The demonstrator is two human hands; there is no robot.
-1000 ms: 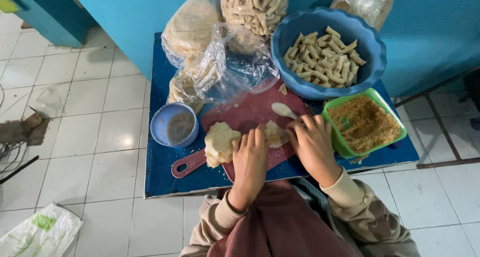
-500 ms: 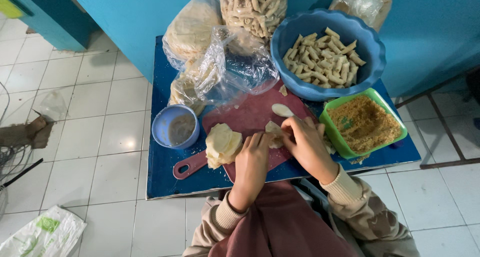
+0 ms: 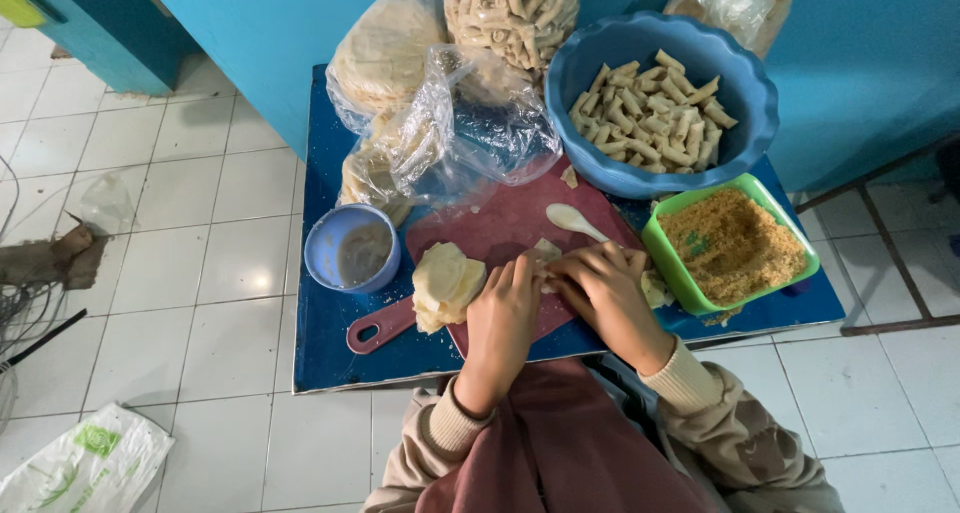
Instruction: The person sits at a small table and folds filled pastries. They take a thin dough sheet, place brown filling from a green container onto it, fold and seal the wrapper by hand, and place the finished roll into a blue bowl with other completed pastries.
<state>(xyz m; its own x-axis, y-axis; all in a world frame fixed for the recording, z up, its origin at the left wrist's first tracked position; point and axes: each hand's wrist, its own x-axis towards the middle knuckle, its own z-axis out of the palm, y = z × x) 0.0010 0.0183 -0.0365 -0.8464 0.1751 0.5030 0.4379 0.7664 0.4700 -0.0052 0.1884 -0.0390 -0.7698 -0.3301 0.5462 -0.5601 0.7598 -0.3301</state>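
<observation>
Blue table (image 3: pixel 320 353), two hands (image 3: pixel 560 293), one wrapper (image 3: pixel 546 250)

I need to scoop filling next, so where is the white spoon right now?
In the head view the white spoon lies on the red cutting board, just above the right hand, between the blue bowl and green tray.

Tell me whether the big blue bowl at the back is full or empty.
Partly full: the big blue bowl holds a heap of pale rolled pieces covering its bottom, lying below the rim.
</observation>
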